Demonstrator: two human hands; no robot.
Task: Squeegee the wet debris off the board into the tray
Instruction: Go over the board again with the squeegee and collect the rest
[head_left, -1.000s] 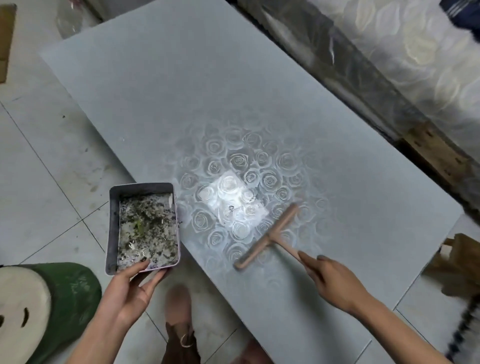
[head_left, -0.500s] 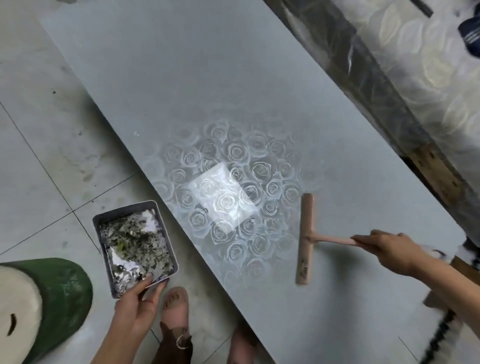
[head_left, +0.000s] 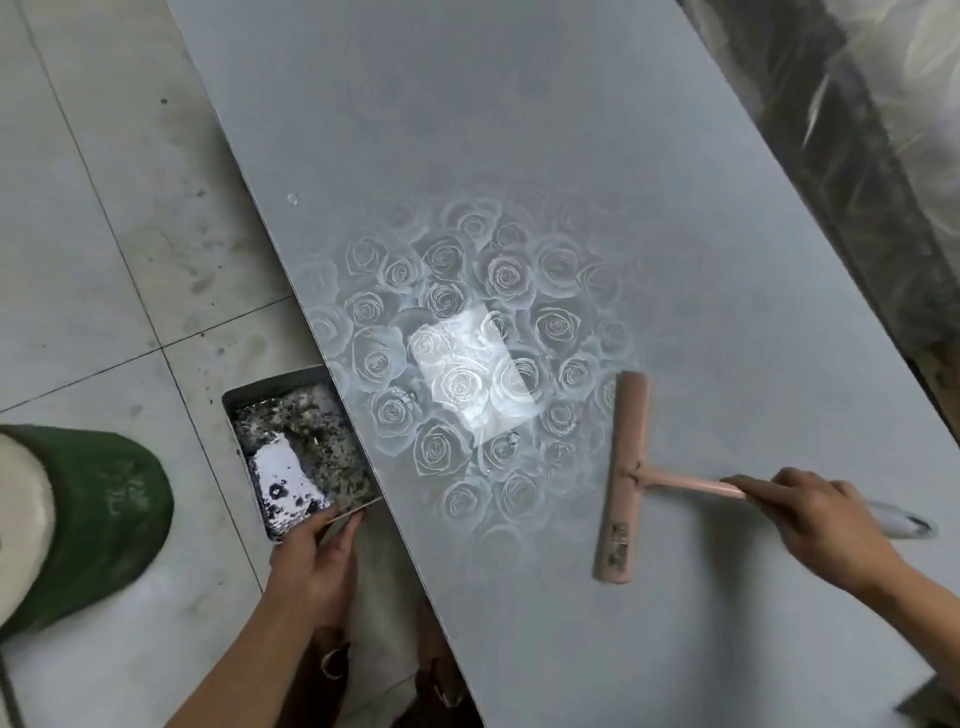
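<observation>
1. Feet in strapped sandals (head_left: 332, 665) stand on the pale tiled floor (head_left: 78, 260), close against the near left edge of the large flat grey board (head_left: 467, 130).
2. The left hand (head_left: 317, 556), just off the board's left edge, pinches the near rim of a rectangular grey metal tray (head_left: 280, 384), thumb on top and fingers curled beneath.
3. The tray sits tight against that left edge. Whether its right side tucks under the board cannot be told.
4. Inside it lies wet, dark, speckled debris (head_left: 322, 447) in grey water, with a bright glare patch near the hand.
5. The right hand (head_left: 821, 525), over the board's near right part, is wrapped around the handle of a pale pink plastic T-shaped squeegee (head_left: 626, 478).
6. The squeegee's blade lies flat on the board, running near to far, and the handle points right.
7. Left of the blade, the board's middle is wet and glossy, mirroring a rose pattern (head_left: 467, 338) and a bright square of light; small droplets (head_left: 511, 441) cling there.
8. A round green stool with a pale top (head_left: 104, 509) stands well left of the board.
9. The board's far half looks matt and even.
</observation>
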